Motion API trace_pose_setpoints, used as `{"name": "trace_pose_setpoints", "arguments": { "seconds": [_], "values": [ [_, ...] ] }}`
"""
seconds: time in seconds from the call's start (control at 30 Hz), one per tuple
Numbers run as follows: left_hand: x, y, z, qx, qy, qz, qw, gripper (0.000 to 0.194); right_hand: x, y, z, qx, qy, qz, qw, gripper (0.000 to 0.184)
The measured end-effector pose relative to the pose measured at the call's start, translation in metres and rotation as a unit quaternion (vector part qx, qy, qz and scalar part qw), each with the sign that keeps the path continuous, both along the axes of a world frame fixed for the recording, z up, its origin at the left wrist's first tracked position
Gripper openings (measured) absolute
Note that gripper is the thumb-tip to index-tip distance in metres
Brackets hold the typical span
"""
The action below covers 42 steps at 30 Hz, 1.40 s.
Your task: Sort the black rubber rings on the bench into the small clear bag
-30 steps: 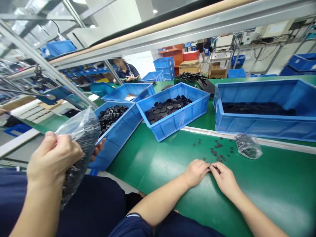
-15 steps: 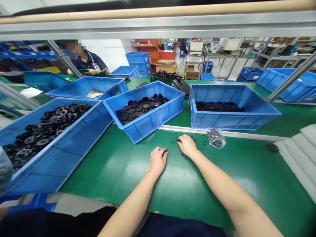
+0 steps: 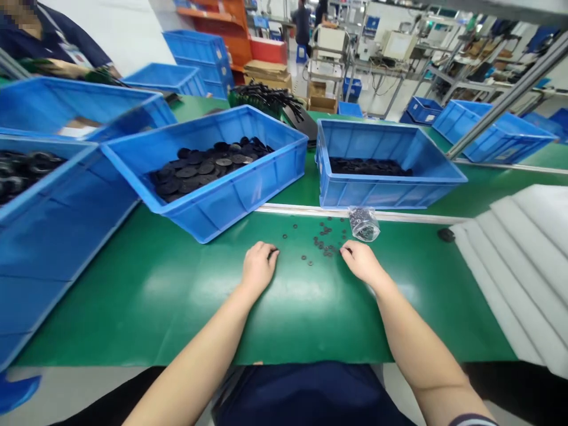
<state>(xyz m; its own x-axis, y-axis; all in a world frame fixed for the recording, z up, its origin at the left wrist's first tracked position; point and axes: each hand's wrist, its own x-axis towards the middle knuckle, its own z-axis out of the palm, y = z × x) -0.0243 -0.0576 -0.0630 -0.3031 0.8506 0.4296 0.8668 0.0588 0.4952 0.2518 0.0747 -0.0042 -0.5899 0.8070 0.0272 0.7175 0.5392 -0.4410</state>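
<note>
- On my feed, the fingertips (image 3: 271, 254) of the left hand (image 3: 258, 269) curl together onto the mat; I can't tell whether they pinch anything.
- The right hand's (image 3: 362, 263) fingers (image 3: 347, 251) are also bunched, and I can't tell if they hold a piece.
- Small black washers (image 3: 322, 242) lie scattered between and just ahead of both hands.
- A clear plastic bag (image 3: 364, 223) of washers lies just beyond them, on the green mat (image 3: 199, 313).
- Behind it stand blue crates: one (image 3: 231, 183) holds large black discs (image 3: 204, 168), and another (image 3: 390, 192) holds a dark layer.
- White foam sheets (image 3: 519, 266) lie at right.
- A co-worker (image 3: 57, 41) sits at far upper left.
</note>
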Motion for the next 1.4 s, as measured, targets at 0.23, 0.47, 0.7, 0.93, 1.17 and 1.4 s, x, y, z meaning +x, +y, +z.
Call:
{"name": "trace_pose_setpoints", "arguments": {
  "seconds": [0.23, 0.47, 0.7, 0.93, 1.17, 1.4],
  "values": [
    [-0.005, 0.022, 0.008, -0.005, -0.036, -0.004, 0.999, 0.01, 0.029, 0.005, -0.023, 0.012, 0.025, -0.105, 0.994, 0.013],
    [-0.005, 0.049, 0.014, 0.003, -0.062, -0.01, 0.998, 0.013, 0.023, 0.018, -0.034, 0.05, 0.078, -0.13, 0.987, 0.023],
    [-0.005, 0.053, 0.015, -0.014, -0.046, -0.015, 0.999, 0.012, 0.004, 0.017, -0.036, 0.067, 0.064, -0.086, 0.992, 0.028],
    [-0.005, 0.052, 0.015, -0.017, -0.041, -0.025, 0.999, 0.012, -0.003, 0.012, -0.031, 0.057, 0.003, -0.077, 0.995, 0.024],
    [0.0, 0.049, 0.013, -0.035, 0.025, -0.027, 0.999, 0.018, -0.002, 0.011, -0.032, 0.067, 0.007, -0.067, 0.995, 0.024],
    [0.02, 0.05, 0.026, -0.206, 0.238, 0.006, 0.949, 0.028, 0.0, 0.012, -0.036, 0.087, -0.005, -0.068, 0.994, 0.024]
  ]
}}
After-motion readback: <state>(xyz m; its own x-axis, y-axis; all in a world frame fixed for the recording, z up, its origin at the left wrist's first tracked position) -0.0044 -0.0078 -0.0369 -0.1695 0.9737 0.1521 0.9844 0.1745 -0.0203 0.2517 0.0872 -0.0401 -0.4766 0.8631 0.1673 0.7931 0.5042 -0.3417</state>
